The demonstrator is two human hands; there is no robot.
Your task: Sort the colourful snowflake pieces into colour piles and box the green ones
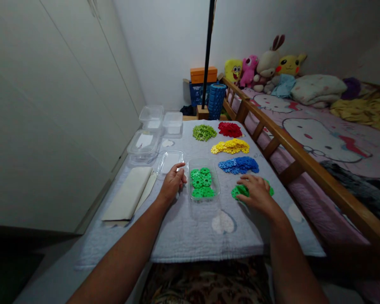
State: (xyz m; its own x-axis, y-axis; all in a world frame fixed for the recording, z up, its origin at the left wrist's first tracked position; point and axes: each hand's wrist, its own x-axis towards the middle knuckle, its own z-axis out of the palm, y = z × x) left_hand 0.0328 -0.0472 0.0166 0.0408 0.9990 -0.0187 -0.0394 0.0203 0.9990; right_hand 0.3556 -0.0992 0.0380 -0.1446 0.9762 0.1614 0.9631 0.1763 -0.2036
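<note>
A clear plastic container [218, 190] holds several green snowflake-shaped plastic discs [202, 181]. Just left of its rim rests my left hand [173, 181], index finger extended and the other fingers loosely curled, with nothing seen in it. On the right, my right hand [255, 192] lies over a pile of green discs [237, 193], thumb and fingers spread; the palm hides part of the pile. Beyond that hand are heaps of blue discs [239, 165], yellow discs [231, 146], red discs [229, 129] and light green discs [204, 132].
A clear lid [160, 169] lies behind my left hand. Further clear containers [142, 145] stand at the back left, some stacked. A folded beige sheet [126, 194] lies at left on the cloth-covered table [183, 236]. A wooden bed rail [291, 152] runs along the right.
</note>
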